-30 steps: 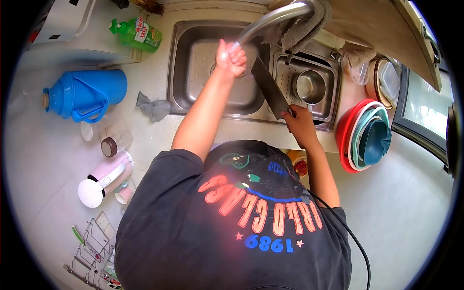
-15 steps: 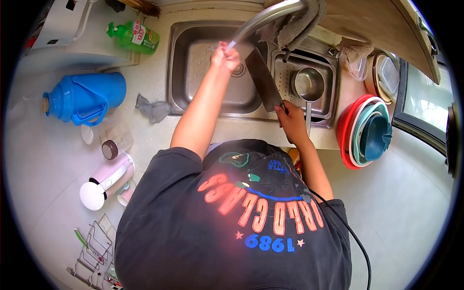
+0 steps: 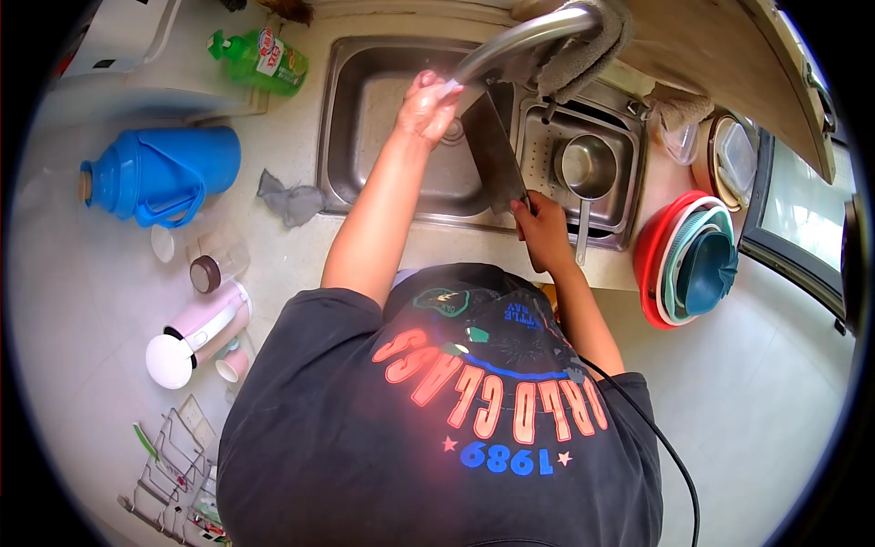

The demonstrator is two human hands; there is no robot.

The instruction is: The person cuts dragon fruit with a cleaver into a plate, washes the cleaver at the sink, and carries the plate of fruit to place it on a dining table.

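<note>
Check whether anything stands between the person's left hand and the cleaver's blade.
Nothing visible blocks the gap between the left hand and the cleaver, which the right hand grips by its handle. The faucet comes close, its end beside the left hand.

Dark cleaver [image 3: 495, 155] aslant over sink [image 3: 369, 137]

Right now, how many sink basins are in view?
2: the larger basin, under the left hand, and the smaller basin right of it, holding the saucepan. None looks hidden.

Cleaver [image 3: 493, 150] over sink [image 3: 383, 105], saucepan [image 3: 586, 168] right, flask [image 3: 173, 173] left
</note>
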